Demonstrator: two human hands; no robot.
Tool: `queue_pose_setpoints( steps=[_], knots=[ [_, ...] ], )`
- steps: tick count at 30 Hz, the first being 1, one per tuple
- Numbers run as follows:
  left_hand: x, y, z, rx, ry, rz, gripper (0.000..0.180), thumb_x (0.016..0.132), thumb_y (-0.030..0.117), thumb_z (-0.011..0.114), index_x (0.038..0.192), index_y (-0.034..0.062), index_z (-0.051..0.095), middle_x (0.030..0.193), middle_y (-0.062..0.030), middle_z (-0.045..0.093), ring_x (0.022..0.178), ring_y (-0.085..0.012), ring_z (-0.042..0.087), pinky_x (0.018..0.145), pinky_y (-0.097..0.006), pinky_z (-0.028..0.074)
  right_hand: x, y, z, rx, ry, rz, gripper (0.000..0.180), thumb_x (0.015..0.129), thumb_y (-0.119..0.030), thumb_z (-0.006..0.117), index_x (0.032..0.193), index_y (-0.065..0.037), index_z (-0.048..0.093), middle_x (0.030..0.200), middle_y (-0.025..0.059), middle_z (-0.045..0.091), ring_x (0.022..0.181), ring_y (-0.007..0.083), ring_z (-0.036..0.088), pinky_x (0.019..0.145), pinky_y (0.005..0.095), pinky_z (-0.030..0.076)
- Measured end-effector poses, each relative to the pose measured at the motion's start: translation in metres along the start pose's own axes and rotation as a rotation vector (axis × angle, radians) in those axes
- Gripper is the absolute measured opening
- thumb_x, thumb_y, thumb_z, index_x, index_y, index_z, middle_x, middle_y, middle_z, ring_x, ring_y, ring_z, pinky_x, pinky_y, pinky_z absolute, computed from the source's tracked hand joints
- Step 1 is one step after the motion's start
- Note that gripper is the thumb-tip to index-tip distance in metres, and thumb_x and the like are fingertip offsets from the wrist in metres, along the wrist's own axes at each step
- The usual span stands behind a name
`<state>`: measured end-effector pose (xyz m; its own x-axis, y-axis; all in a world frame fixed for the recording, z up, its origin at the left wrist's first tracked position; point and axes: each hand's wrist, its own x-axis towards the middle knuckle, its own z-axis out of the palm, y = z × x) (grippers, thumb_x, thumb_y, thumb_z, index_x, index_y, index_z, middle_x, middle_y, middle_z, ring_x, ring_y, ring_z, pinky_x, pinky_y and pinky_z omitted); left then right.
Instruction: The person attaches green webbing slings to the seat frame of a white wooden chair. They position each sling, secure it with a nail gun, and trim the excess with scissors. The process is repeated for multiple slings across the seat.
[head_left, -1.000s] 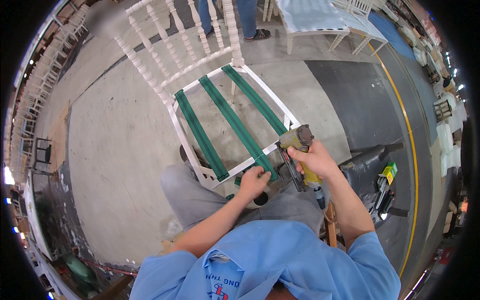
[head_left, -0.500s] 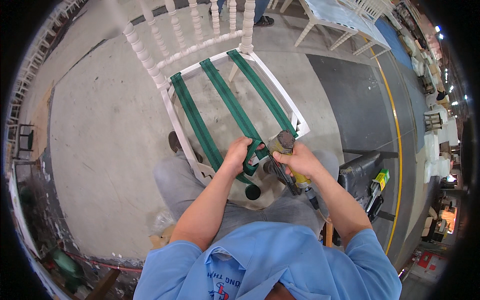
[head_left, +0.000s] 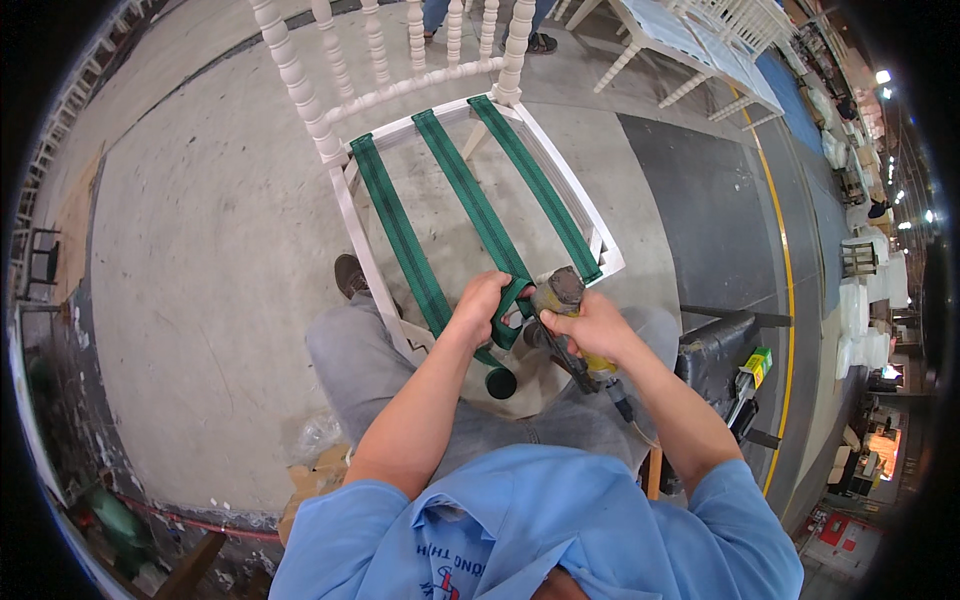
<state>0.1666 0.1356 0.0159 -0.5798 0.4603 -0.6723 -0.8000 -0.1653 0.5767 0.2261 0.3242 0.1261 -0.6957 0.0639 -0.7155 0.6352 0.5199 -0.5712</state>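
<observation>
A white chair frame [head_left: 350,220] stands in front of my knees, its open seat crossed by three green webbing straps [head_left: 465,185] running from back rail to front rail. My left hand [head_left: 480,303] is closed on the green webbing [head_left: 507,325] at the front end of the middle strap, where it is folded in a loop. From there the webbing trails to a dark green roll [head_left: 501,382] hanging below the front rail. My right hand [head_left: 600,330] grips a yellowish air staple gun [head_left: 560,290], its head close to the front rail beside the left fingers. The gun's nose is hidden.
Right of my leg is a black padded stool [head_left: 715,355] with a green-and-yellow box [head_left: 758,362] and tools on it. White furniture [head_left: 660,35] stands at the far right. A person's foot [head_left: 541,43] shows behind the chair back. Cardboard [head_left: 315,480] lies at lower left.
The chair frame sits slightly farther right in view. The staple gun's head has shifted a little left, toward my left fingers. Both hands keep their hold.
</observation>
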Motion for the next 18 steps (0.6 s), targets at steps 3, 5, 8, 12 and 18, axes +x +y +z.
queue_pose_setpoints(
  steps=[3,5,8,12,18],
  knots=[
    [-0.003,0.005,-0.002,0.003,0.017,-0.054,0.032,0.106,0.023,0.043,0.112,0.0045,0.069,0.104,-0.0065,0.08,0.078,-0.0155,0.06,0.062,-0.035,0.045,-0.001,-0.003,0.002,0.01,-0.025,-0.001,0.042,0.096,-0.035,0.079,0.126,-0.007,0.071,0.088,0.0053,0.071,0.057,0.014,0.063,0.053,0.0333,0.055],
    [-0.006,0.007,-0.002,0.012,0.023,-0.077,0.032,0.106,0.023,0.043,0.113,0.0048,0.069,0.104,-0.0059,0.08,0.079,-0.0158,0.06,0.063,-0.036,0.045,-0.003,-0.004,0.005,0.026,-0.04,-0.001,0.041,0.096,-0.034,0.079,0.126,-0.007,0.071,0.087,0.0051,0.071,0.057,0.0137,0.062,0.052,0.0331,0.054],
    [-0.009,0.01,0.003,0.044,0.024,-0.072,0.031,0.106,0.022,0.045,0.112,0.0052,0.07,0.104,-0.0054,0.08,0.08,-0.016,0.06,0.063,-0.036,0.045,-0.007,-0.002,0.01,0.053,-0.041,-0.003,0.04,0.096,-0.034,0.079,0.123,-0.005,0.071,0.087,0.0049,0.071,0.056,0.0134,0.062,0.052,0.0327,0.053],
    [-0.004,0.004,-0.01,0.007,-0.06,-0.003,0.027,0.104,0.021,0.052,0.112,0.0036,0.07,0.101,-0.0068,0.08,0.075,-0.0143,0.063,0.06,-0.032,0.047,-0.022,-0.01,0.003,0.067,-0.024,-0.025,0.036,0.097,-0.032,0.078,0.12,-0.004,0.071,0.087,0.0045,0.071,0.056,0.0132,0.061,0.051,0.0314,0.052],
    [-0.026,-0.001,0.007,0.265,-0.192,0.061,0.032,0.103,0.027,0.068,0.126,0.0049,0.067,0.105,-0.0047,0.079,0.076,-0.0107,0.067,0.052,-0.028,0.046,-0.112,0.028,-0.096,0.468,0.175,-0.249,0.03,0.103,-0.024,0.073,0.121,-0.002,0.066,0.094,0.0035,0.07,0.062,0.0135,0.063,0.054,0.0299,0.051]
  ],
)
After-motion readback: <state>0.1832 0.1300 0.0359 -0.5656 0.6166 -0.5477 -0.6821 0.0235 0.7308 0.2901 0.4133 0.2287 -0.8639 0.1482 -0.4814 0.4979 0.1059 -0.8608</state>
